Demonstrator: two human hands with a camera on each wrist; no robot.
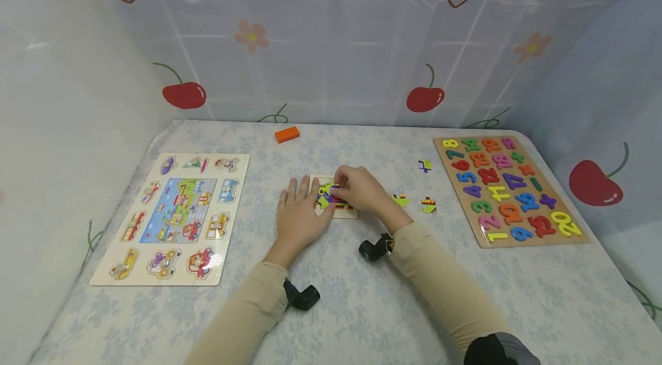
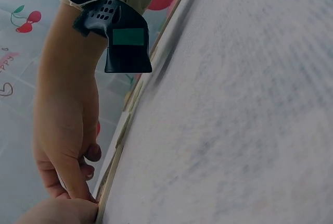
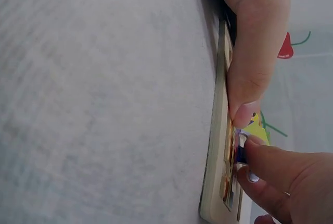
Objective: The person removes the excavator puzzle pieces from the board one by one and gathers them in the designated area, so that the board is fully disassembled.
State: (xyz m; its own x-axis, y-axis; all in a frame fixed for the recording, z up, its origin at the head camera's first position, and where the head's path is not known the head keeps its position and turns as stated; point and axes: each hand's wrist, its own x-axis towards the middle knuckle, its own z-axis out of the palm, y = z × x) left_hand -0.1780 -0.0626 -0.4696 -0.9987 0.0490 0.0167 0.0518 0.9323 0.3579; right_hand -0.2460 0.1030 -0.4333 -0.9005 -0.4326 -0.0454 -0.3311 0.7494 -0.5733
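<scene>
Where the work is centred: small wooden jigsaw tray [image 1: 350,214], flat on the middle of the desk [image 1: 351,307], bearing a yellow-green and purple picture, partly covered.
Left hand [image 1: 302,220]: back uppermost; fingers extended and a little spread across the tray's left side; thumb resting on the tray.
Right hand [image 1: 359,188]: thumb and index finger pinching a jigsaw piece [image 3: 241,154]; remaining fingers partly hidden.
Held piece: purple in part, at the tray's picture area; outline masked by the fingers; whether seated, cannot tell.
Pieces outside the tray: far loose piece [image 1: 425,165], lying alone; left loose piece [image 1: 400,200] and right loose piece [image 1: 428,205], near each other; all between tray and number board [image 1: 543,241].
Handling, piece: probably light, thin and stiff, the printed face perhaps slick; best taken by opposite cut edges, sparing any narrow knobs, which could chip.
Handling, tray: probably light and rigid, liable to slide on the desk; best steadied by its rim.
Left of desk: vehicle puzzle board [image 1: 235,181], flat.
Beyond tray: orange block [image 1: 287,134], well apart from the hands.
</scene>
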